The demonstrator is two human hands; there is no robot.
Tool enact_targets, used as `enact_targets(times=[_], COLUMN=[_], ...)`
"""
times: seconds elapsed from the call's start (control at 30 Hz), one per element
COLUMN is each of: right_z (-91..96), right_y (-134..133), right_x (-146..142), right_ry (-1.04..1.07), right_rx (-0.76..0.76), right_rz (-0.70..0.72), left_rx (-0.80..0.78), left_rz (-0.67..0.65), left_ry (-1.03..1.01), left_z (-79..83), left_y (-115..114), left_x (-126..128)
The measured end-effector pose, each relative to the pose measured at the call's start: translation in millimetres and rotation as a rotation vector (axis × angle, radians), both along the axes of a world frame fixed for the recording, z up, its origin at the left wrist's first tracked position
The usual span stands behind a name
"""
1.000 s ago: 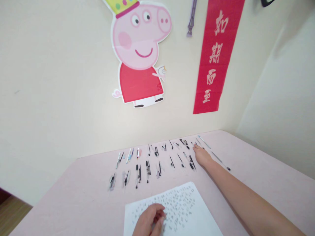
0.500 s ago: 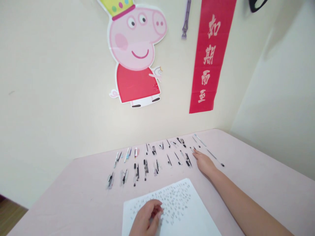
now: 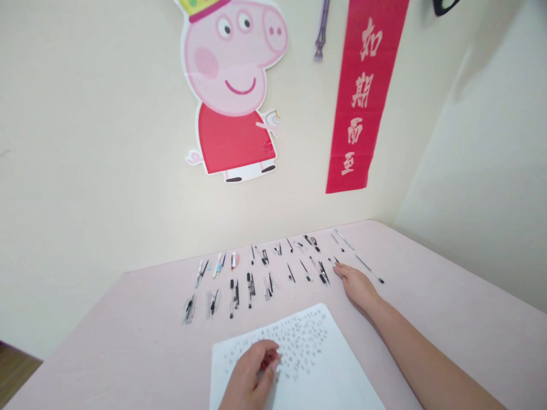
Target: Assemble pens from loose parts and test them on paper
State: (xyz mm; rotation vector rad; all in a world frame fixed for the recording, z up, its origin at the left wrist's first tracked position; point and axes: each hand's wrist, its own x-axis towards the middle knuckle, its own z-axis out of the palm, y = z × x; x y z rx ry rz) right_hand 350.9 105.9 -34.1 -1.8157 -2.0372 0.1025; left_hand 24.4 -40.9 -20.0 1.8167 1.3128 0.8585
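My right hand reaches far across the table, its fingertips together at a thin dark pen part. The fingers partly hide that piece, so its exact kind does not show. Right of the hand lies a long pen refill with a dark end. Over a white sheet of paper covered in small grey marks, my left hand is curled, thumb close to the fingers. What it holds, if anything, is hidden. Beyond the paper, taken-apart pens lie in small groups.
The pen groups form two rough rows, with dark pens left of my right hand and a light blue pen piece at the back. The pink tabletop meets a wall with a cartoon pig cutout and red banner.
The view has tilted and shifted slightly, so everything sits a little higher and further left in it. Both hands stay in nearly the same places; the pen groups look unchanged.
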Motion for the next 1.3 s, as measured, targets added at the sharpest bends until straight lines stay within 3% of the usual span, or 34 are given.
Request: enact_targets(times=[0.27,0.47,0.73,0.93,1.3], right_z=[0.3,18.2,27.6,29.6,29.5], right_y=[10,3,-5,-10,-4], right_x=[18,21,5,-2,8], right_ry=[0.22,0.144,-0.064,-0.188,-0.034], right_rx=[0.127,0.031,-0.021,-0.052,-0.076], right_rz=[-0.167,-0.29,-0.144,-0.12,-0.244], left_rx=[-0.004,0.013,0.002,-0.019,-0.022], left_rz=[-0.021,-0.006,-0.039,-0.053,-0.045], left_ry=[0.023,-0.001,0.009,0.014,0.027], left_z=[2.9,0.9,-8.3,-6.6,-6.5], left_y=[-1,-1,3,2,3], left_x=[1,2,-3,-2,-1])
